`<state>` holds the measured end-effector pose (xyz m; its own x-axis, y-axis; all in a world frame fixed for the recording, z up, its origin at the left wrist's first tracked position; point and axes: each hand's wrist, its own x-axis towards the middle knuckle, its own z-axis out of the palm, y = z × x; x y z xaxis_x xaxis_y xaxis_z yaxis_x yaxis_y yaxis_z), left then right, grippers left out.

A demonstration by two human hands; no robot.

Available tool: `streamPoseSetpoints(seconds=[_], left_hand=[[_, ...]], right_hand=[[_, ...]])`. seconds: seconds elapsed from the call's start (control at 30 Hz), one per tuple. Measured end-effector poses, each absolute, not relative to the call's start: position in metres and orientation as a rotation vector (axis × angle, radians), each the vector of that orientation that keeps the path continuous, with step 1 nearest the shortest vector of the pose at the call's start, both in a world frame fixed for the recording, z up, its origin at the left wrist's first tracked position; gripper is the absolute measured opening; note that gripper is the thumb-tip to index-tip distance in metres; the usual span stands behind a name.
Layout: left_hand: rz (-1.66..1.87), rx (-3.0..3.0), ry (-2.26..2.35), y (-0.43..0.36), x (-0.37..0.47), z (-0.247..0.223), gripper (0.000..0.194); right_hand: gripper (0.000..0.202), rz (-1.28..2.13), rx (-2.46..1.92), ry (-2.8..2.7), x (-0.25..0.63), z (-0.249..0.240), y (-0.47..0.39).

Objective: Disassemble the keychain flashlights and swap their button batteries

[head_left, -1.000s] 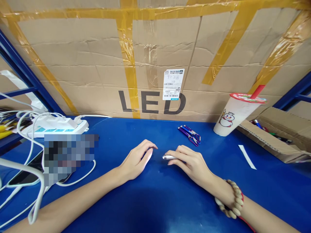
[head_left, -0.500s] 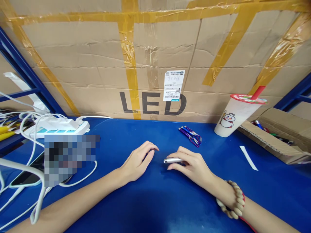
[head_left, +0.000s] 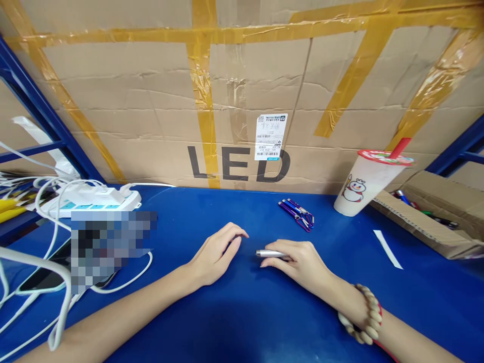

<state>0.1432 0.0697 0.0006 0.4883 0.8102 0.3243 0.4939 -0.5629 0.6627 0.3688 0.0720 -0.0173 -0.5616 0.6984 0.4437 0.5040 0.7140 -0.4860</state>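
Pinched between the right hand's (head_left: 297, 259) thumb and fingers was a silver pen-shaped tube (head_left: 268, 253), over the middle of the blue tabletop (head_left: 242, 317), its rear end hidden by the hand. The left hand (head_left: 215, 254) was loosely open nearby, its palm out of sight. The purple and blue carabiner keychains (head_left: 293, 208) overlapped, hard to count; a pixelated patch (head_left: 109, 247) masked whatever lay before the white power strip (head_left: 130, 200).

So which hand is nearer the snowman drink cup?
Right. The right hand is left of the snowman drink cup, on its near side; the left hand is farther left.
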Motion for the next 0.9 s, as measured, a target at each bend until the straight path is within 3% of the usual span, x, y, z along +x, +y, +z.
streamPoseSetpoints(seconds=[0.9], left_hand=[[0.841, 2.243, 1.060, 0.0706, 0.1432, -0.0004, 0.028]], right_hand=[[0.042, 0.466, -0.988, -2.281, 0.3697, -0.0138, 0.0707]])
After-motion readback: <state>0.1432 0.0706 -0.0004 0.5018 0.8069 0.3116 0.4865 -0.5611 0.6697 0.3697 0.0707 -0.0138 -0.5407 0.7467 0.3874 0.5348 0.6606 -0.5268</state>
